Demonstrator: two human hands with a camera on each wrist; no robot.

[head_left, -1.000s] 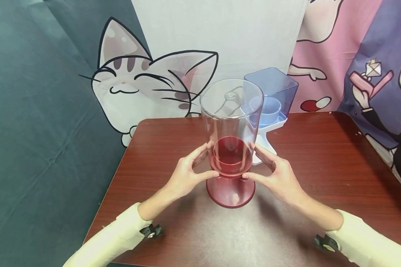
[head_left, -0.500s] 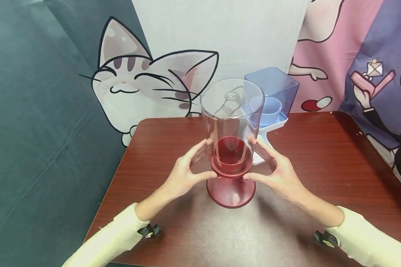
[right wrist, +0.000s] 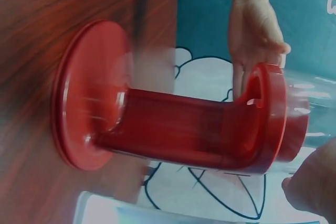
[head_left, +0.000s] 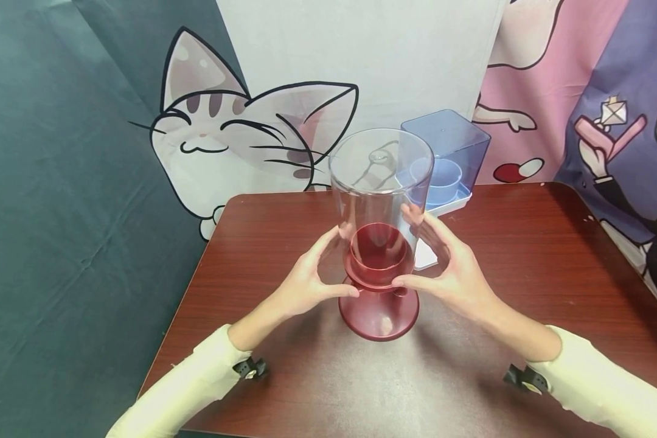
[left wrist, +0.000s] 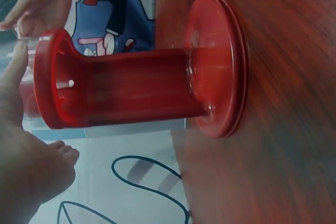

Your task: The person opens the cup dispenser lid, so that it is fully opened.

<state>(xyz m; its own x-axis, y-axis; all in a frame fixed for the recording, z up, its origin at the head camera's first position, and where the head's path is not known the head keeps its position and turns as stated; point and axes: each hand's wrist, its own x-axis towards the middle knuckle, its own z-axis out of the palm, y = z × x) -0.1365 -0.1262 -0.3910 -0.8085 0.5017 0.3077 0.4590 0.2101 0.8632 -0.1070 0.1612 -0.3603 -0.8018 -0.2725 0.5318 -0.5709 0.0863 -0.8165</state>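
Note:
A clear tapered container (head_left: pixel 380 182) stands upright on a red stand (head_left: pixel 382 316) with a round foot, a post and a ring-shaped top. My left hand (head_left: pixel 301 286) is curved round the container's lower left side, its thumb near the ring and its fingertips at the clear wall. From the other side my right hand (head_left: pixel 460 274) holds it, with the thumb on the ring's front; its fingertips show through the clear wall. In the left wrist view the stand's red post (left wrist: pixel 142 85) rises from the foot, which rests on the table. The container's inside shows only red at its bottom.
Behind the container, to its right, is a blue see-through box (head_left: pixel 451 146) on a white stand (head_left: pixel 426 254), partly hidden by my right hand. The brown wooden table (head_left: pixel 525 261) ends at a cartoon-printed cloth (head_left: pixel 241 152) at the back.
My right hand has shifted up slightly, its thumb sliding left along the ring and its fingers higher on the clear wall. The left fingers have risen a little. The stand stays in place.

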